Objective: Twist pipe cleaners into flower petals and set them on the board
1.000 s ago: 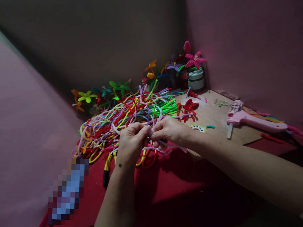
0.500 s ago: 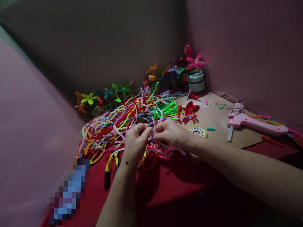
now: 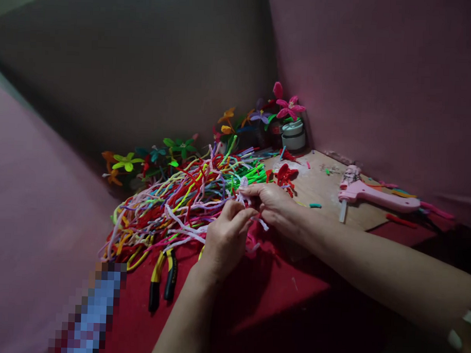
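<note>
Pale lilac pipe cleaners (image 3: 243, 184) are pinched between my two hands, bent into a small loop at the top, with a loose end sticking out below. My left hand (image 3: 229, 233) grips them low, thumb and forefinger together. Just above and to the right, my right hand (image 3: 273, 202) has its fingers closed on the upper part. Behind and left of the hands spreads a heap of many-coloured pipe cleaners (image 3: 173, 195). How the pieces cross between the fingers is partly hidden.
Yellow-black pliers (image 3: 162, 277) lie on the red cloth (image 3: 138, 317). A pink glue gun (image 3: 381, 194) rests on the board (image 3: 316, 174), near red pipe-cleaner pieces (image 3: 285, 175). Fuzzy flowers (image 3: 182, 146) and a grey-white container (image 3: 293, 136) stand along the back wall.
My left hand has moved lower and nearer, and the right hand slightly to the right of it. A bent lilac loop now shows above the fingers. The whole view has shifted a little.
</note>
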### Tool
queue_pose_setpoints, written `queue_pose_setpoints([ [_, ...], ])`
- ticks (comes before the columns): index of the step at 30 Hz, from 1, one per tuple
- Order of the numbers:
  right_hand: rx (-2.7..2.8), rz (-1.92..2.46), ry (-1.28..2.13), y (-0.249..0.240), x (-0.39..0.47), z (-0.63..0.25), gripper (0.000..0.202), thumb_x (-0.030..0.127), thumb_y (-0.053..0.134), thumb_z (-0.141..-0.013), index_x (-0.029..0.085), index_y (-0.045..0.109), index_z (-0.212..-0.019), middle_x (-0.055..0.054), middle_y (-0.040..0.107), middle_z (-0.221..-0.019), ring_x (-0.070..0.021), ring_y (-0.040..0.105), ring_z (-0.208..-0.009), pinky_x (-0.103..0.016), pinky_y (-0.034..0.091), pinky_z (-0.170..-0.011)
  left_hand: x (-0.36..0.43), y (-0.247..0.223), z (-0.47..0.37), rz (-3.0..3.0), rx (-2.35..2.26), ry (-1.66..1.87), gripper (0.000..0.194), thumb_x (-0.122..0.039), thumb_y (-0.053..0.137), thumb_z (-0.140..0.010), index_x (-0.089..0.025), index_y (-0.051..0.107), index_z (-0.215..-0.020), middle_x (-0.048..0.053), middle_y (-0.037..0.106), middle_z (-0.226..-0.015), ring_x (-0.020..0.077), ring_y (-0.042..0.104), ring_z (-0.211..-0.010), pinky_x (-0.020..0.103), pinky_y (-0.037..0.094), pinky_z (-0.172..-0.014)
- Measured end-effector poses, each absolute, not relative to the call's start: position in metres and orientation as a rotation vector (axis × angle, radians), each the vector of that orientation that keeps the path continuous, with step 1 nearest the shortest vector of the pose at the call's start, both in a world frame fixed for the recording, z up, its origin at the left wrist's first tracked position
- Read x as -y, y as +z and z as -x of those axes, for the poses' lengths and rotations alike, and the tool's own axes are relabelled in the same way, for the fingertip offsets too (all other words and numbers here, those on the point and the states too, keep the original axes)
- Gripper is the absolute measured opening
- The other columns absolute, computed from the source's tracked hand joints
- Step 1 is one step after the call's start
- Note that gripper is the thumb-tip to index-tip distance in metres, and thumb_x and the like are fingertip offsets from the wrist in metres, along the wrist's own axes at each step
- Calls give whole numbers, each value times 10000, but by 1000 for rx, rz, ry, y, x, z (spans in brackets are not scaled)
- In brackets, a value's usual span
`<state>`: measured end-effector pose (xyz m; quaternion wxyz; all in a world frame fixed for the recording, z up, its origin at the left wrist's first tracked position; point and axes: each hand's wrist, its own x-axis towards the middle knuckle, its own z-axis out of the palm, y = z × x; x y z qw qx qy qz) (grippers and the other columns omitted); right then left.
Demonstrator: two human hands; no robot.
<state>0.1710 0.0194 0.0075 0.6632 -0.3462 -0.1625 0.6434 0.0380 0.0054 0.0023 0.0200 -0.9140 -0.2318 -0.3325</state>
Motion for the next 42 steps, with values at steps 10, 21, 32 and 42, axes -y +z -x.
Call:
queue_pose_setpoints([
  [10,343,753,1484,6,-22,-170,198,13,591,-589,132,479,-477,21,472,-460,-70,425,-460,-222,313,-456,0,6,-43,2855,540,-1150,124,-71,474,-807,-177,536,-821,34,602,-877,130,507,-823,278,407,-759],
  [21,483,786,1436,10,-14,-170,209,45,585,-585,142,459,-449,26,456,-427,-59,382,-402,-221,267,-404,4,12,-40,2815,750,-1442,103,-114,498,-804,-202,547,-827,5,592,-808,128,517,-806,273,411,-768],
  [32,706,709,1314,-5,-19,-166,138,149,672,-495,129,536,-503,47,480,-434,-52,373,-389,-217,249,-415,0,11,-38,2779,1545,-1666,189,-343,558,-767,-177,629,-824,21,594,-749,123,526,-684,239,427,-642],
  [42,697,732,1323,0,-14,-165,105,165,650,-524,129,557,-490,36,497,-429,-60,396,-402,-210,278,-420,-1,13,-38,2693,1441,-1428,132,-278,521,-781,-188,594,-719,-9,544,-691,111,483,-633,222,382,-608],
])
